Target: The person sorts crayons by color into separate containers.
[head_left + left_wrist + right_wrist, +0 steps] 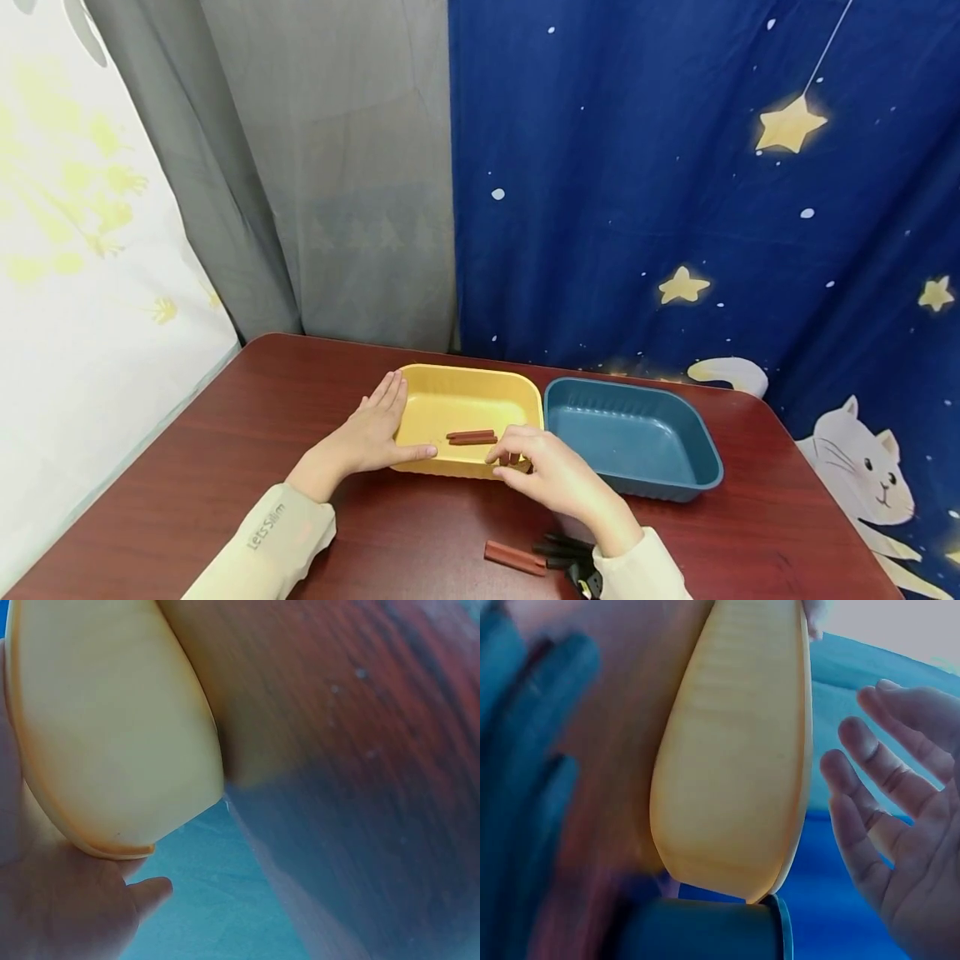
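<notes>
Both hands are at the yellow tray [420, 386]: my left hand [372, 436] lies flat and open against its left wall, while my right hand [545, 472] hovers over its near rim, fingers loosely spread, holding nothing. At the table's [225, 467] near edge lies one brown stick [514, 557] beside dark sticks [564, 550]. Farther back, two brown sticks [472, 437] lie inside the yellow tray, with the blue tray [667, 488] just right of it.

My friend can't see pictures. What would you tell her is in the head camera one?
Two hands work at a yellow tray on a dark red table: the left hand rests flat against its left edge, while the right hand reaches over its near rim. Brown sticks lie inside. An empty blue tray sits beside it, and another brown stick lies nearer, beside dark ones.
</notes>
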{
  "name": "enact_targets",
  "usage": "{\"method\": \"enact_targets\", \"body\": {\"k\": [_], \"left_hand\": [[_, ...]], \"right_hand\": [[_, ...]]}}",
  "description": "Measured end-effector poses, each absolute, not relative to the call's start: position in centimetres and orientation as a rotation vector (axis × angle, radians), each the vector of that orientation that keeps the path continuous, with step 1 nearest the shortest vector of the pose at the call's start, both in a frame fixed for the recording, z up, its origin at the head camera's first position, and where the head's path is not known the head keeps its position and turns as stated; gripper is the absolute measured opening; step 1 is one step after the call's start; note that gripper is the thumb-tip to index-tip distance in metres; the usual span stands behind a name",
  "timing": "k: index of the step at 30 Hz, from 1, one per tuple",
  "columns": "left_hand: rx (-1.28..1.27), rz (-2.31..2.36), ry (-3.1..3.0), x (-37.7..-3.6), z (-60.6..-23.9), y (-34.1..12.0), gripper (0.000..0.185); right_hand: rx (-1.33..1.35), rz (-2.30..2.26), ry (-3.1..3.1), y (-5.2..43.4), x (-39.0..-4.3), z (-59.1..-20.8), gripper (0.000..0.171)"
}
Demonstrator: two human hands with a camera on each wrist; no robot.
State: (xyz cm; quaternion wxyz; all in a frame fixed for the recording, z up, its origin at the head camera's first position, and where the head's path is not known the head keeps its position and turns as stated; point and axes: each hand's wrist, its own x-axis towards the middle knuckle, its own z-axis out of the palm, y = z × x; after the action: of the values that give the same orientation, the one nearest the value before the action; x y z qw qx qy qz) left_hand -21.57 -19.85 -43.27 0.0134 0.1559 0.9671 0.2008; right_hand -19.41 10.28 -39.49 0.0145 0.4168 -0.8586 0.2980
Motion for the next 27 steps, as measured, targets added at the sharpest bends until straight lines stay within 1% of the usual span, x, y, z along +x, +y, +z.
{"method": "enact_targets", "body": {"k": [6, 14, 20, 27], "left_hand": [[0.494, 0.623, 3.016, -21.6, -43.1, -19.8, 0.123], [0.506, 0.599, 3.012, -21.6, -43.2, -19.9, 0.124], [0.509, 0.617, 3.001, -21.6, -43.2, -19.9, 0.124], [0.501, 0.607, 3.003, -21.6, -43.1, -19.9, 0.123]], "right_hand": [[1.393, 0.913, -2.758, 10.3, -18.1, -39.9, 0.010], [1.499, 0.823, -2.913, 10.5, -17.2, -40.7, 0.009], [1.475, 0.795, -3.047, 10.5, -17.4, -41.1, 0.006], [1.411, 0.687, -3.139, 10.0, -17.4, -41.7, 0.009]]}}
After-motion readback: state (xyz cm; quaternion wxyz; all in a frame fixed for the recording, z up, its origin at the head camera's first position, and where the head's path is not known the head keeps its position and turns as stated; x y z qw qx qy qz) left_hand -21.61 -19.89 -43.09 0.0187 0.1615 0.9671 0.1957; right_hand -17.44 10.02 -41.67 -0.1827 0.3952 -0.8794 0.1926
